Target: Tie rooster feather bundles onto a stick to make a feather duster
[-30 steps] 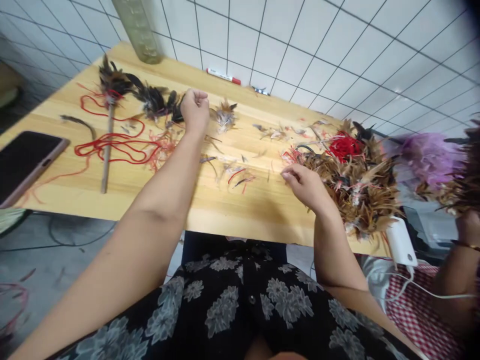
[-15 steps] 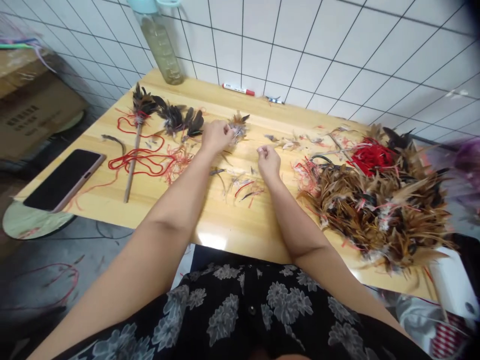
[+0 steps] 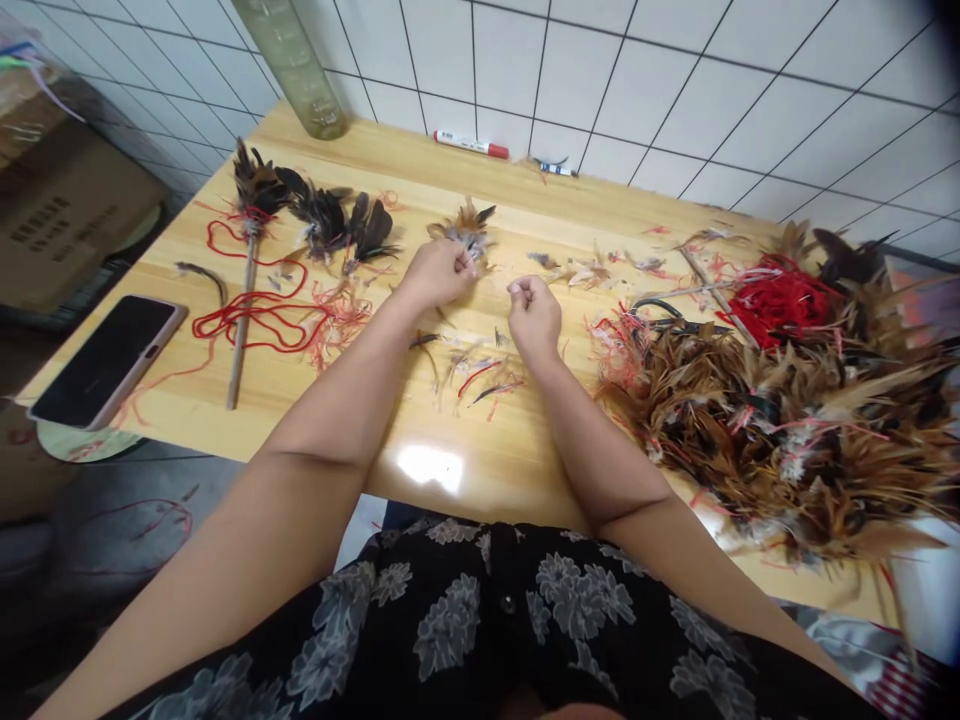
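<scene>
Head view, looking down on the wooden table (image 3: 480, 470). Your left hand (image 3: 439, 272) is curled, fingertips pinched on the near end of a small feather tuft (image 3: 463, 228); the tuft lies touching the hand at its 1 o'clock, with its long axis running from the hand up and away toward the tiled wall. Your right hand (image 3: 534, 312) is closed in a loose fist just beside the left, at its 4 o'clock; the thumb and forefinger meet, but whether they pinch a thread or nothing cannot be told. The left hand is the nearer to the tuft; the right stands apart from it, across a narrow gap of bare wood.

Surroundings: loose scraps (image 3: 480, 370) lie at 6 o'clock of the hands; a large feather pile (image 3: 780, 430) with red thread (image 3: 780, 295) lies at 3 o'clock; dark feathers (image 3: 337, 220) and a stick (image 3: 241, 320) wound with red cord (image 3: 255, 315) lie at 9 o'clock, and a phone (image 3: 105, 360) beyond them. A marker (image 3: 471, 145) and a bottle (image 3: 300, 70) stand at 12 o'clock by the wall.
</scene>
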`<action>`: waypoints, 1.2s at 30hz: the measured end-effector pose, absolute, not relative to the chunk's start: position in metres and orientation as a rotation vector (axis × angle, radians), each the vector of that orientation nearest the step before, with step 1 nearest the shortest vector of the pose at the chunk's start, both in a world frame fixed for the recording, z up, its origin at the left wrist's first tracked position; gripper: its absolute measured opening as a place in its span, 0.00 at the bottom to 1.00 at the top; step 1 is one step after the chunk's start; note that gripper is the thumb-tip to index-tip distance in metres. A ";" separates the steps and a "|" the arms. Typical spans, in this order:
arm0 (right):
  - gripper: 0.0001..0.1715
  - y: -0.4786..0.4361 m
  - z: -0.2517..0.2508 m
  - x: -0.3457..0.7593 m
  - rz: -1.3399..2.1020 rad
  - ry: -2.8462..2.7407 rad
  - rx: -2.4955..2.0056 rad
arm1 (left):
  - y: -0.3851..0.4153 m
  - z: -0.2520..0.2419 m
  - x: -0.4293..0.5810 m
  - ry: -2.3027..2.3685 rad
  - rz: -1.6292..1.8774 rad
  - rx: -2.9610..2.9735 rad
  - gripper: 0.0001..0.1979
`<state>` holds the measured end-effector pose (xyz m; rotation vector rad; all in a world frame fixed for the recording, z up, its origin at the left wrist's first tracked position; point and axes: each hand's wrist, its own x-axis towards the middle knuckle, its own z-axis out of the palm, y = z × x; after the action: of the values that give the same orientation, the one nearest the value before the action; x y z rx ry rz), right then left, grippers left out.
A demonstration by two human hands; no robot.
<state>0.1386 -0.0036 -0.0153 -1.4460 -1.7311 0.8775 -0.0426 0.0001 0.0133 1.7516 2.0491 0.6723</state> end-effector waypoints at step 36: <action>0.11 0.026 -0.037 0.147 1.113 -1.656 -1.193 | -0.004 0.013 -0.010 1.249 1.268 1.110 0.12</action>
<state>0.1474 0.0256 -0.0374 -1.1933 -1.6555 1.1132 -0.0098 -0.0039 0.0125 1.1099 1.2490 1.2685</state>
